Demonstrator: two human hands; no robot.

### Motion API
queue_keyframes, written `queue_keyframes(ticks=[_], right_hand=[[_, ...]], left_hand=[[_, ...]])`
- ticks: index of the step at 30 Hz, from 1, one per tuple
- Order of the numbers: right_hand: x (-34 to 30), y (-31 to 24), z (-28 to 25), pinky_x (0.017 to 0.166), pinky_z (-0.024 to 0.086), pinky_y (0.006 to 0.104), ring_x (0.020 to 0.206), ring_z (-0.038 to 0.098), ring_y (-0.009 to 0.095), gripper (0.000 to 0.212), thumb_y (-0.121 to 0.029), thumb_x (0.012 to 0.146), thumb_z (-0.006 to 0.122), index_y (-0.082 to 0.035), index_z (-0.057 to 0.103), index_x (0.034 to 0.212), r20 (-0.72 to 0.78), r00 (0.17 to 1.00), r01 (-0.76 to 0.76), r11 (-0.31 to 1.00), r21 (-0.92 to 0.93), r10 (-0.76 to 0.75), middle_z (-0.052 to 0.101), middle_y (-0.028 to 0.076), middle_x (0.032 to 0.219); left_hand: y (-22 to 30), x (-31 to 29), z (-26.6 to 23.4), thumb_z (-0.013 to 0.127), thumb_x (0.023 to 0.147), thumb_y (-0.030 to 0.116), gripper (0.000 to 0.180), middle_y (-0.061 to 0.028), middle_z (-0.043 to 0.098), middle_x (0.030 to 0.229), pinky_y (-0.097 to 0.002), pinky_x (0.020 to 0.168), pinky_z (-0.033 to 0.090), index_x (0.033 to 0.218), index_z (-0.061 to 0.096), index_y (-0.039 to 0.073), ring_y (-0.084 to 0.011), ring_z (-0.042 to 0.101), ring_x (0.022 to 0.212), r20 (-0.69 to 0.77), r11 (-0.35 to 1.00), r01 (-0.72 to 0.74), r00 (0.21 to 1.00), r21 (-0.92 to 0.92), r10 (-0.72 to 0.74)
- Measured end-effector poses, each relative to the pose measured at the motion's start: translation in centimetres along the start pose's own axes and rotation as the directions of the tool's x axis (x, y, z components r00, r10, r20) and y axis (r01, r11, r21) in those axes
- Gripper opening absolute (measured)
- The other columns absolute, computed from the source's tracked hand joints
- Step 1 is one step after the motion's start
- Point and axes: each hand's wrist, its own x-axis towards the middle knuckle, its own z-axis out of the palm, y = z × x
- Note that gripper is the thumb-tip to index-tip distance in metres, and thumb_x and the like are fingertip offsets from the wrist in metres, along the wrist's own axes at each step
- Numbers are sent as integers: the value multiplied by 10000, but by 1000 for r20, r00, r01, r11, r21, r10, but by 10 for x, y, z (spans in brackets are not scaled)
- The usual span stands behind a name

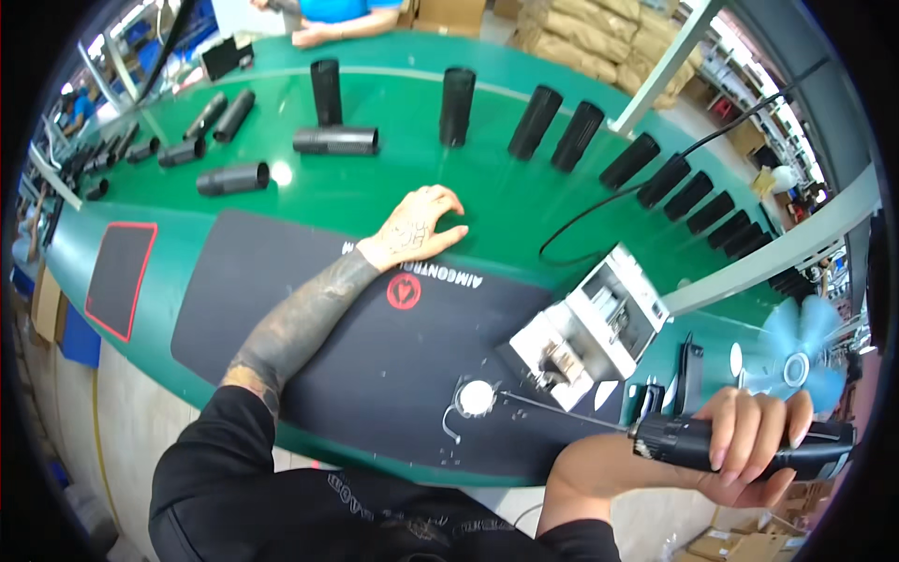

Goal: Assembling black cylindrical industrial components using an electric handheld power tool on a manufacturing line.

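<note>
A black electric screwdriver [679, 444] lies in my right hand [754, 438], the fingers wrapped round its body. Its long thin bit points left, toward a small round white part [477, 398] with a short curved wire on the dark mat [375, 375]. I cannot tell whether the tip touches that part. My left hand [419, 225] is stretched over the far edge of the mat, palm down, thumb and fingers apart, holding nothing. Beyond it a black ribbed cylinder [335, 140] lies on its side, and another cylinder [457, 108] stands upright.
A white box-shaped device [592, 328] with an open top stands at the mat's right. Beside it a blue fan [796, 368] appears to spin. Several black cylinders [535, 122] line the green table [375, 201]. A black cable [599, 208] hangs across; a co-worker's arm [342, 30] rests opposite.
</note>
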Motion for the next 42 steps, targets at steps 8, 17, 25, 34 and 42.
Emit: queue_keyframes(ticks=[8, 17, 25, 34, 42], right_hand=[[14, -40, -16, 492, 437, 238, 457, 504, 78, 323, -96, 793, 622, -75, 377, 1003, -159, 965, 201, 977, -79, -211, 504, -12, 608], [13, -53, -42, 507, 425, 261, 469, 496, 96, 299, -133, 834, 590, -98, 383, 1046, -189, 954, 232, 972, -27, -233, 509, -15, 625], [-9, -79, -7, 509, 435, 259, 474, 506, 92, 285, -163, 843, 593, -95, 404, 1045, -122, 929, 335, 934, -120, -349, 521, -16, 623], [-23, -26, 15, 504, 457, 227, 459, 527, 89, 293, -181, 705, 682, -110, 500, 924, -102, 905, 422, 902, 91, -413, 548, -51, 592], [-33, 55, 9, 609, 417, 258, 529, 523, 73, 313, -295, 753, 627, -118, 511, 984, 7, 987, 161, 966, -204, -163, 553, -63, 673]], left_hand=[[-33, 156, 86, 732, 745, 404, 745, -226, 546, 1169, -375, 923, 467, 1234, 453, -84, -325, 564, 1078, 118, 694, 625, 767, -357, -630], [-67, 216, 201, 797, 721, 363, 626, -90, 628, 973, -313, 743, 498, 1166, 494, 43, -205, 622, 805, -139, 758, 550, 770, -351, -623], [128, 86, 52, 665, 811, 152, 482, -109, 601, 1108, -290, 858, 441, 1239, 486, 21, -191, 569, 945, 77, 291, 327, 772, -899, -631], [126, -28, 27, 767, 604, -10, 632, -88, 564, 1142, -328, 905, 467, 1164, 488, 79, -226, 579, 1020, 58, 770, 181, 981, -611, -184], [99, -53, 40, 803, 566, 48, 643, -53, 580, 1108, -330, 871, 466, 1136, 513, 110, -209, 586, 980, 28, 692, 180, 974, -699, -226]])
